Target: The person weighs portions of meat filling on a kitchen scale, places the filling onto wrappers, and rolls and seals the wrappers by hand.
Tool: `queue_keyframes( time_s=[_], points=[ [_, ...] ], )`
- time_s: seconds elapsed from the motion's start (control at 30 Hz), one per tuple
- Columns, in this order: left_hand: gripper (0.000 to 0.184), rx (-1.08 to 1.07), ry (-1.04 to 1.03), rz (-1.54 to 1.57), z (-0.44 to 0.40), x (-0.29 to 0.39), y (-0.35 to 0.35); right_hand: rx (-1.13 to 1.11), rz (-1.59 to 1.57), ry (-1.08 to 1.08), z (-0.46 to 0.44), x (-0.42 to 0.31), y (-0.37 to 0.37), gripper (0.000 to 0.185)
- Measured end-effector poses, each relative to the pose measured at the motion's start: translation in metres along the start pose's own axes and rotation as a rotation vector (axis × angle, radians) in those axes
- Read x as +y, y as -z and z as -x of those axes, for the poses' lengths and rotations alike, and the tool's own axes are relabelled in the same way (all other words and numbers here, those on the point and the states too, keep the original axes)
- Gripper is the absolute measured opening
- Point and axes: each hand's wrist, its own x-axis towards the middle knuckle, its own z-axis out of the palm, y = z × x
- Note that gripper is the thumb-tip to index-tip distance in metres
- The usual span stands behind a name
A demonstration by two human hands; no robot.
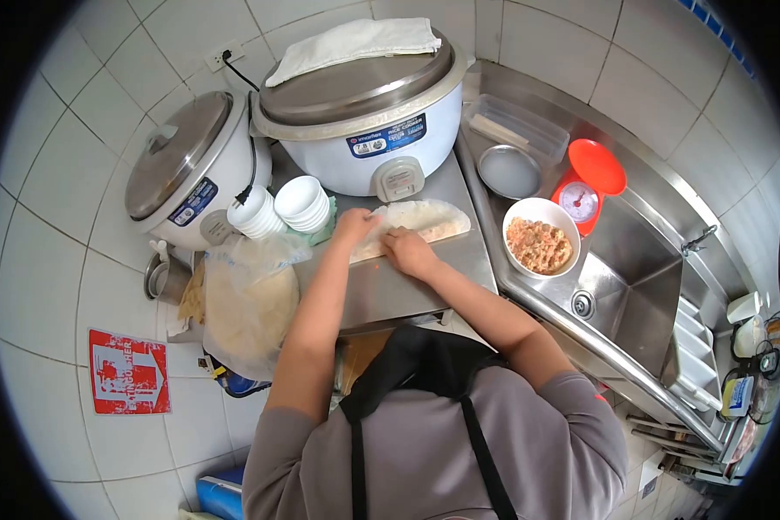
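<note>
A pale, thin sheet lies on the steel table, folded along its front edge over some filling. My left hand closes on the sheet's left end. On the folded edge near the middle rests my right hand, its fingers bent and pressed together against the roll. Right of the table, a white bowl holds a pinkish minced mixture. A clear plastic bag with round pale sheets lies left of my left arm.
Two rice cookers stand behind, one with a folded cloth on its lid. Stacked white cups sit before them. An orange scale, a round metal tin and a clear tray are beside the sink.
</note>
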Motion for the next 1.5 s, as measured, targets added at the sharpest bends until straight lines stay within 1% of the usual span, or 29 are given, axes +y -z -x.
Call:
queue_keyframes(
  time_s=[0.03,0.07,0.13,0.23,0.27,0.37,0.47,0.57,0.63,0.67,0.7,0.8,0.83,0.93,1.03,1.13,1.23,1.33,1.43,1.5],
  points=[
    [0.046,-0.058,0.041,0.024,-0.004,-0.001,0.0,0.01,-0.004,0.012,-0.001,-0.002,-0.003,0.017],
    [0.049,-0.049,0.057,0.092,-0.008,-0.008,-0.004,0.02,-0.007,0.023,0.0,-0.004,-0.003,0.018],
    [0.058,-0.028,0.086,0.231,-0.018,-0.022,-0.014,-0.07,0.017,0.007,0.001,-0.006,0.002,0.021],
    [0.07,-0.216,0.117,0.355,-0.016,-0.017,-0.008,-0.222,0.027,-0.068,-0.009,-0.007,0.005,0.025],
    [0.074,-0.217,0.12,0.343,-0.017,-0.019,-0.009,-0.277,0.023,-0.104,-0.013,-0.007,0.003,0.025],
    [0.082,-0.231,0.136,0.336,-0.022,-0.02,-0.01,-0.294,-0.064,-0.051,-0.027,-0.008,-0.016,0.029],
    [0.085,-0.257,0.161,0.379,-0.02,-0.02,-0.009,-0.526,-0.044,-0.026,-0.032,-0.01,-0.012,0.027],
    [0.088,-0.272,0.148,0.374,-0.017,-0.015,-0.006,-0.539,-0.031,-0.015,-0.037,-0.018,-0.012,0.028],
    [0.09,-0.275,0.138,0.355,-0.014,-0.011,-0.003,-0.47,-0.082,0.049,-0.031,-0.023,-0.024,0.027],
    [0.09,-0.263,0.136,0.36,-0.016,-0.015,-0.007,-0.436,-0.106,0.082,-0.03,-0.026,-0.024,0.027],
    [0.091,-0.251,0.135,0.364,-0.018,-0.018,-0.01,-0.438,-0.151,0.07,-0.029,-0.025,-0.02,0.026],
    [0.089,-0.206,0.144,0.333,-0.018,-0.023,-0.015,-0.412,0.088,0.01,-0.025,-0.019,0.008,0.026],
    [0.088,-0.188,0.149,0.32,-0.019,-0.022,-0.017,-0.413,0.152,-0.085,-0.021,-0.019,0.018,0.034],
    [0.084,-0.187,0.129,0.351,-0.008,-0.011,-0.013,-0.429,0.085,-0.033,-0.012,-0.005,0.008,0.031],
    [0.08,-0.165,0.176,0.282,0.002,0.004,-0.004,-0.297,-0.058,-0.002,-0.003,0.006,0.014,0.022],
    [0.07,0.019,0.008,0.105,0.013,0.011,-0.014,-0.319,-0.043,-0.118,0.004,0.014,0.028,0.02],
    [0.06,0.217,-0.126,-0.023,0.024,0.029,-0.023,-0.364,-0.024,-0.094,0.004,0.015,0.028,0.022],
    [0.054,0.175,-0.34,0.278,0.029,0.042,-0.036,-0.319,0.056,-0.1,0.007,0.016,0.042,0.027],
    [0.055,0.163,-0.364,0.194,0.019,0.036,-0.048,-0.361,0.031,-0.133,0.015,0.025,0.034,0.032],
    [0.055,0.148,-0.35,0.173,0.021,0.036,-0.046,-0.379,0.032,-0.106,0.017,0.024,0.04,0.031]
  ],
)
